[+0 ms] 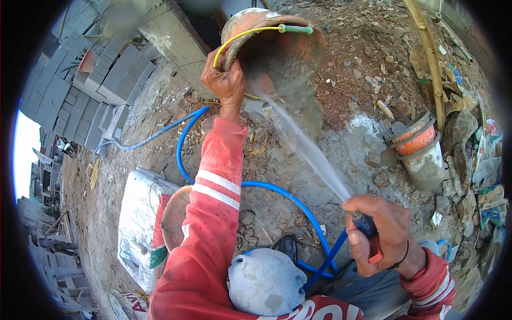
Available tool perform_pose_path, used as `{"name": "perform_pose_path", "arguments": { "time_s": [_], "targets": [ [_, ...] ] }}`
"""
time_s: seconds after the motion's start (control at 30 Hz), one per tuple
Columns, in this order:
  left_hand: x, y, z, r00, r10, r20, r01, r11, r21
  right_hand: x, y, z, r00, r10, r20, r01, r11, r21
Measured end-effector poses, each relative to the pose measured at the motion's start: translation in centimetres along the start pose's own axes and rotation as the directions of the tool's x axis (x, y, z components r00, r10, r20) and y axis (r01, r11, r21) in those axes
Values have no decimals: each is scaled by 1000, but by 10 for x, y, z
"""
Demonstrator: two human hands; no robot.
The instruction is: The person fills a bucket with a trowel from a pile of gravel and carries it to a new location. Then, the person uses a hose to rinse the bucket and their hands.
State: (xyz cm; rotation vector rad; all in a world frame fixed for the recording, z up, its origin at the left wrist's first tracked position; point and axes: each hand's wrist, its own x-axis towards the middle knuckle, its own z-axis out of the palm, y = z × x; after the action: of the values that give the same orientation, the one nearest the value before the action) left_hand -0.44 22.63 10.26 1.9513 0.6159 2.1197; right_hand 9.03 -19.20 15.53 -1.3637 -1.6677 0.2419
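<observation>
My left hand [223,80] grips the rim of a muddy orange bucket [242,24], tipped so its mouth faces down and toward me. Its yellow wire handle with a green grip [296,29] lies across the rim. Low on the right, my right hand [384,226] is closed around a dark blue hose nozzle [365,224] with a red trigger. A strong water jet [312,154] runs from the nozzle into the bucket's mouth, and grey water spills from it onto the ground. A blue hose [298,205] loops below my arms.
A white sack [141,229] and another orange tub [178,216] stand left of my arm. Stacked buckets [421,160] are at the right, near a wooden pole [429,64]. Grey blocks [120,74] are piled at upper left. Wet mud and rubble cover the ground.
</observation>
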Motion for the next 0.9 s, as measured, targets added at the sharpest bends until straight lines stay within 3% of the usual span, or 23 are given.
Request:
{"name": "perform_pose_path", "arguments": {
  "time_s": [0.3, 0.47, 0.67, 0.73, 0.9],
  "targets": [
    [-20, 8, 2, 996, -93, -12, 90, 983, -158, 2, 2, -4, 1000, 12, -19, -13, 999, -45],
    [-33, 10, 5, 957, -289, 27, 281, 901, -331, 3, 2, -6, 999, 7, -47, -9, 999, -43],
    [-41, 9, 10, 955, -287, 77, 292, 861, -417, 5, 1, -6, 995, 72, -76, -74, 997, -29],
    [-42, 11, 11, 955, -284, 83, 295, 886, -358, 7, 3, -8, 978, 180, -103, -186, 982, -46],
    [-37, 29, 10, 980, -170, 105, 184, 972, -146, 8, 6, -18, 951, 215, -220, -232, 971, -54]
  ]
}}
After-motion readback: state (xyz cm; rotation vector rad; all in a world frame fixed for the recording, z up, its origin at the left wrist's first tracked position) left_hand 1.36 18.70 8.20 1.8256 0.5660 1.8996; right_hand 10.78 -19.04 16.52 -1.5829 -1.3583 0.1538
